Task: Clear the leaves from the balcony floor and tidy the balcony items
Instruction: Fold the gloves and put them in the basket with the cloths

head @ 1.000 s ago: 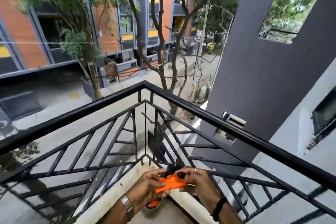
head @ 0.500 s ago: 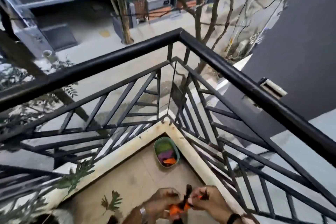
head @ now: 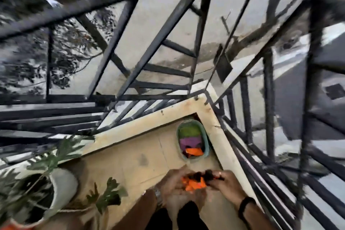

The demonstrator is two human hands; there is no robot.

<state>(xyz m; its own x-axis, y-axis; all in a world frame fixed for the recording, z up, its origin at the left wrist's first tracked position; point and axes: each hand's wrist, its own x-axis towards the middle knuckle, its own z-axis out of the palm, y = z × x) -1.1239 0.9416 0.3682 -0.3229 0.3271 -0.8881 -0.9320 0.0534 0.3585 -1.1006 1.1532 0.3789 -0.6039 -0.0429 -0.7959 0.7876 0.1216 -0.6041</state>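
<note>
An orange and black item (head: 194,183) is pinched between the curled fingers of the left hand (head: 173,183) and right hand (head: 226,183), near and above the floor (head: 130,162). The green basket (head: 206,144) sits farther off, in the railing (head: 149,43) corner. Compared with half a second ago, the view is tilted lower and a white plant pot (head: 63,186) is now seen at left.

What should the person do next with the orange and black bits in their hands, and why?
Probably lower both hands and drop the orange and black pieces into the green basket in the corner: it already holds similar orange and purple pieces, straight ahead of the hands.
</note>
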